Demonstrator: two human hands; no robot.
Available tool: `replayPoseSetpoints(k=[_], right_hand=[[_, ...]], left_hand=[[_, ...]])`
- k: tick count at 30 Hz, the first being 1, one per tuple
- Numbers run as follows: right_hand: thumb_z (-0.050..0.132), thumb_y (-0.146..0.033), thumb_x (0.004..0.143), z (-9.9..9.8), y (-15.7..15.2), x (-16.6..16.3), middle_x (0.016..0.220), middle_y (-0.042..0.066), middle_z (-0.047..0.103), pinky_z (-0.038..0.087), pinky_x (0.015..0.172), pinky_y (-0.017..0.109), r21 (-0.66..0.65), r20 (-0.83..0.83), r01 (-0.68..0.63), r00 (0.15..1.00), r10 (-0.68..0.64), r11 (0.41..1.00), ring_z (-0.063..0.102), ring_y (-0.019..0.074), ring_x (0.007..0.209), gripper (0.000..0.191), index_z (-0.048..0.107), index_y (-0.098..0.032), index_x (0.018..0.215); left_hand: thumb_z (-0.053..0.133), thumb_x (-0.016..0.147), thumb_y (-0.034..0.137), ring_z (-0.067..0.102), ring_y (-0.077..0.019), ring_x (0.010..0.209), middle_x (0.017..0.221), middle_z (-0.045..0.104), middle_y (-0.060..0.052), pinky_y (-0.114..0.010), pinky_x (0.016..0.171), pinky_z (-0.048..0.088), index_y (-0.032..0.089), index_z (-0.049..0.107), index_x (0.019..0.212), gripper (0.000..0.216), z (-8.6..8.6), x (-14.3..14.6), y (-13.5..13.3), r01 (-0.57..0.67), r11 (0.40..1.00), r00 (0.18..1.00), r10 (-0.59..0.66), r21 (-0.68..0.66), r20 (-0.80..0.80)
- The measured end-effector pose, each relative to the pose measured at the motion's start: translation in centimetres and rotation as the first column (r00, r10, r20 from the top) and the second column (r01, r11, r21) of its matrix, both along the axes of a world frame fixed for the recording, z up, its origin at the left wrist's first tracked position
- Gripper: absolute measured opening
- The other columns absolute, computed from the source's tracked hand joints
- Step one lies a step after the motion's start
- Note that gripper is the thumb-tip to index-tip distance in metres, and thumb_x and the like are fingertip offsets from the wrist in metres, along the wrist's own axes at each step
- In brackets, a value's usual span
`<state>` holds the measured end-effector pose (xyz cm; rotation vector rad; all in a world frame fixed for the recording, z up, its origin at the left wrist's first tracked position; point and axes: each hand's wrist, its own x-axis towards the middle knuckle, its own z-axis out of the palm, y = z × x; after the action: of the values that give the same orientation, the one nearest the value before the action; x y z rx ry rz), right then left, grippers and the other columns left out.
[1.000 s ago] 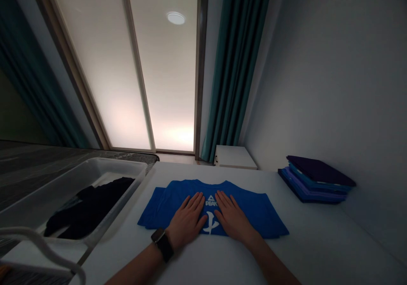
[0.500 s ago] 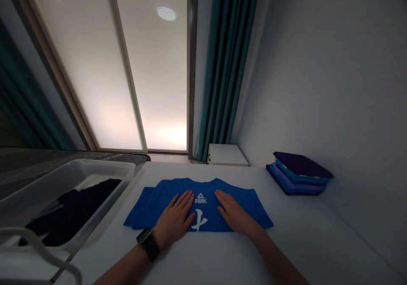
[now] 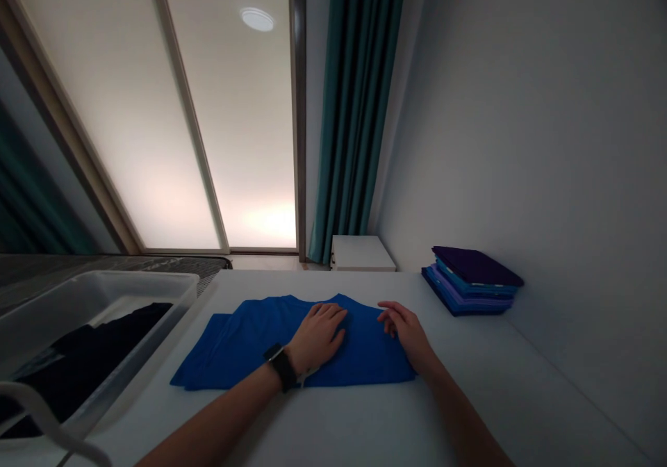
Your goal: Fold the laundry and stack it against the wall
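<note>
Partly, the flat left hand [image 3: 317, 335] hides the shirt [image 3: 253, 342], right hand [image 3: 407, 333] curled, hold unclear.

Blue shirt [image 3: 365, 356]; teal curtain [image 3: 357, 119]

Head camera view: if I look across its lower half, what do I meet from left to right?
Tub → watch → left hand → right hand → folded stack.
</note>
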<state>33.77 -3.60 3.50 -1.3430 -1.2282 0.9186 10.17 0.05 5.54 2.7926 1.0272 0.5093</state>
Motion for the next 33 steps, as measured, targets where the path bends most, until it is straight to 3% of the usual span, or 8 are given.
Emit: replayPoseSetpoints(k=[6,12,21,29,33], right_hand=[[0.047,-0.040,0.079,-0.9,0.4,1.3,0.065,-0.002,0.055,0.027,0.040,0.021,0.056,-0.102,0.201,0.976,-0.194,0.978,0.040,0.0091,0.046,0.033,0.061,-0.017,0.098],[0.045,-0.046,0.078,-1.8,1.4,2.0,0.062,-0.006,0.052,0.027,0.034,0.021,-0.002,-0.148,0.186,0.972,-0.185,0.982,0.039,0.0084,0.040,0.039,0.056,-0.018,0.101],[0.045,-0.044,0.080,-2.0,1.5,1.9,0.060,-0.006,0.052,0.026,0.032,0.019,-0.007,-0.119,0.173,0.978,-0.173,0.985,0.039,0.0078,0.038,0.034,0.057,-0.018,0.099],[0.044,-0.042,0.081,-2.1,1.5,2.0,0.060,-0.004,0.053,0.027,0.038,0.021,0.019,-0.058,0.196,0.979,-0.195,0.980,0.039,0.0092,0.043,0.034,0.060,-0.017,0.098],[0.043,-0.038,0.082,-2.0,1.4,2.1,0.061,-0.003,0.055,0.032,0.043,0.022,0.045,0.050,0.203,0.977,-0.205,0.978,0.043,0.0109,0.047,0.031,0.062,-0.017,0.097]], left_hand=[[0.045,0.090,0.023,0.054,-0.0236,0.108,0.114,0.063,-0.007,-0.040,0.099,0.037,0.021,0.059,0.120,0.033,0.2,6.6,2.6,0.046,0.999,0.999,-0.046,0.025,-0.014],[0.046,0.091,0.024,0.054,-0.0256,0.107,0.110,0.063,-0.009,-0.041,0.093,0.038,0.018,0.059,0.120,0.033,-0.9,10.2,4.6,0.050,0.999,0.996,-0.051,-0.012,-0.069],[0.044,0.094,0.028,0.055,-0.0235,0.101,0.100,0.063,-0.007,-0.037,0.087,0.039,0.020,0.061,0.093,0.019,-2.0,10.7,5.7,0.008,0.999,0.997,-0.011,-0.046,-0.073],[0.041,0.095,0.028,0.058,-0.0231,0.094,0.095,0.066,-0.006,-0.037,0.084,0.038,0.020,0.057,0.093,0.018,-1.9,10.2,6.2,-0.050,0.998,0.998,0.048,-0.041,-0.043],[0.042,0.095,0.027,0.059,-0.0236,0.093,0.093,0.067,-0.006,-0.038,0.085,0.037,0.020,0.058,0.092,0.018,-2.3,10.0,6.4,-0.054,0.998,0.998,0.053,-0.038,-0.024]])
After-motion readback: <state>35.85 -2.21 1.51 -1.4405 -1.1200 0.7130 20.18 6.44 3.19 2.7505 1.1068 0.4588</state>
